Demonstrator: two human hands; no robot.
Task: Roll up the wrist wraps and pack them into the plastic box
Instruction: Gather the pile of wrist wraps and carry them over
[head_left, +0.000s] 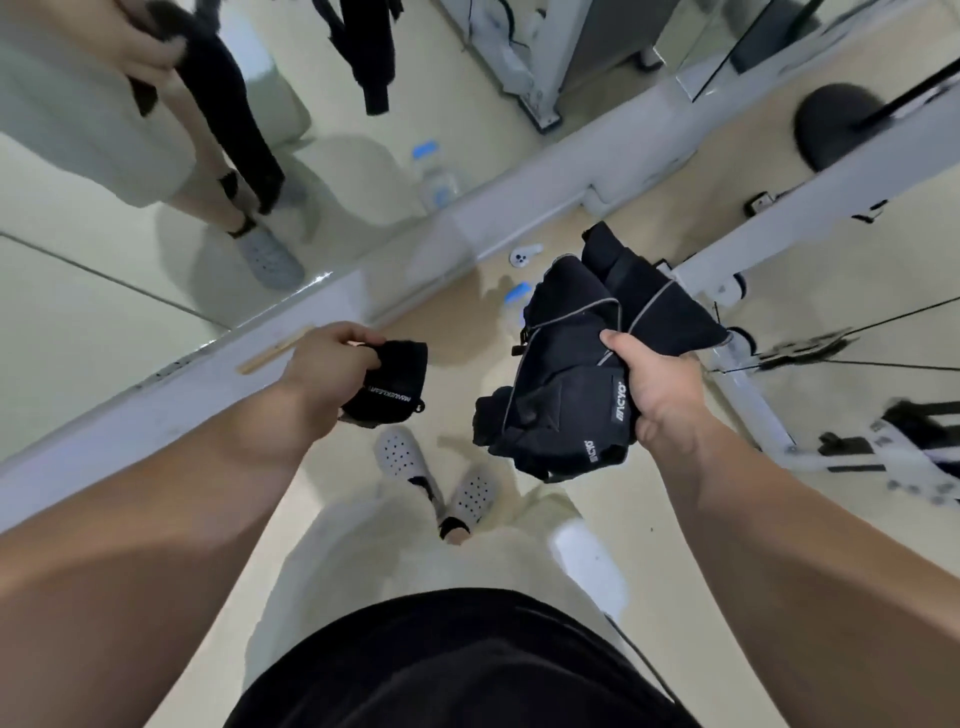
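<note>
We stand over the floor (467, 312) with the wraps divided between our two hands, and the split looks deliberate. Our left hand (324, 364) has its fingers curled round one small black wrist wrap (395, 384), which looks compact and folded on itself, label facing up. We judge it is held apart so that it does not tangle with the rest. Our right hand (657, 389) grips a loose bundle of black wraps (571, 374) with grey edging, thumb over the top and fingers closed underneath. The ends hang and stick out in several directions, so this bundle seems not yet rolled. Holding it bunched in one fist stops the straps from trailing to the floor.

Both hands are raised in front of us, well apart, above our shoes (400, 457). No desk shows here, so any rolling would have to be done in the air or somewhere else. The plastic box is not in view, and we cannot tell where it stands.

A water bottle (511, 306) lies on the floor near the mirror (104, 234), and a white machine frame (737, 395) runs past on the right. We judge the task is at an early stage: at most one piece is compact and nothing is packed.
</note>
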